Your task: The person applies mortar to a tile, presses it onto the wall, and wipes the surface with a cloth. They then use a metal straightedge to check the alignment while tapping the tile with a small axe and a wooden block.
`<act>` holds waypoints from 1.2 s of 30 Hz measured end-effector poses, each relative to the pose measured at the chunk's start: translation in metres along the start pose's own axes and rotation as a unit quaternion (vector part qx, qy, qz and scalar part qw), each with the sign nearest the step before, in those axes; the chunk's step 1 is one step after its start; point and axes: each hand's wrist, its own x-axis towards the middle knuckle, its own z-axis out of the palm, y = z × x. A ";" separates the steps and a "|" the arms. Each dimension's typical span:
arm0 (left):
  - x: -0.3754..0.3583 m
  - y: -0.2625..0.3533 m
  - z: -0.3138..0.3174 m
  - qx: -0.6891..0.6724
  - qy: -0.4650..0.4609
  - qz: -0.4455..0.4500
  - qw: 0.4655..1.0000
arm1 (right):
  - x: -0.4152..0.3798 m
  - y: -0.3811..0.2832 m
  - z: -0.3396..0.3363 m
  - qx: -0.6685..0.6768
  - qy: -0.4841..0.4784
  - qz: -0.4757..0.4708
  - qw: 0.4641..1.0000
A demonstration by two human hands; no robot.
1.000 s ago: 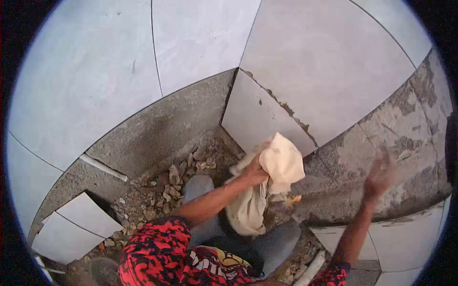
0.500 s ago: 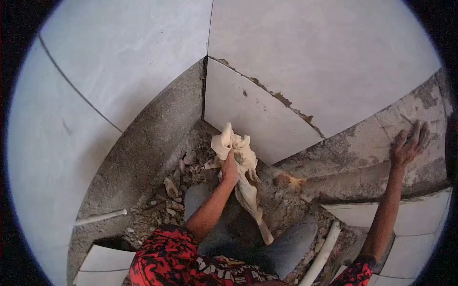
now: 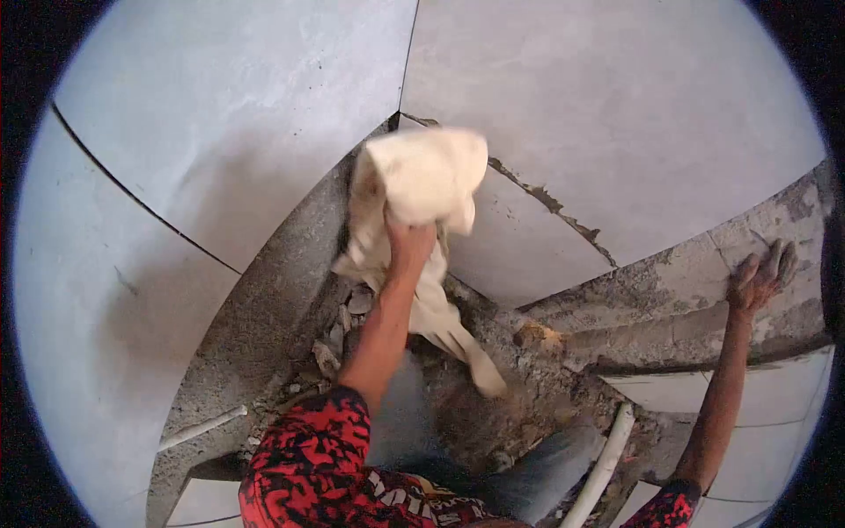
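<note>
Pale wall tiles (image 3: pixel 607 97) rise before us. Our left hand (image 3: pixel 411 241) is closed around a cream cloth (image 3: pixel 431 174), bunched just past the grip, long tail toward our right leg (image 3: pixel 556 465). Our right hand (image 3: pixel 760 278), farther off, rests open on bare concrete (image 3: pixel 653 285).

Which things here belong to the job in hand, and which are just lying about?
Part of the job, it seems:
cloth, gripped in the left hand
ledge, where the right hand seems to rest
perhaps the wall tile behind

Likely just lying about:
rubble
bottom-left tiles
left pipe; right pipe (fixed or loose, unclear)
</note>
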 end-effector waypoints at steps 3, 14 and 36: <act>0.064 0.009 0.026 0.013 0.011 0.064 0.998 | 0.000 -0.001 0.000 0.004 0.006 0.023 1.000; 0.007 -0.039 0.102 0.041 0.094 0.094 0.990 | -0.007 0.002 0.000 0.041 0.015 0.047 0.998; -0.051 0.055 0.027 -0.086 -0.042 -0.088 0.992 | -0.011 0.001 -0.002 0.054 0.030 0.099 0.993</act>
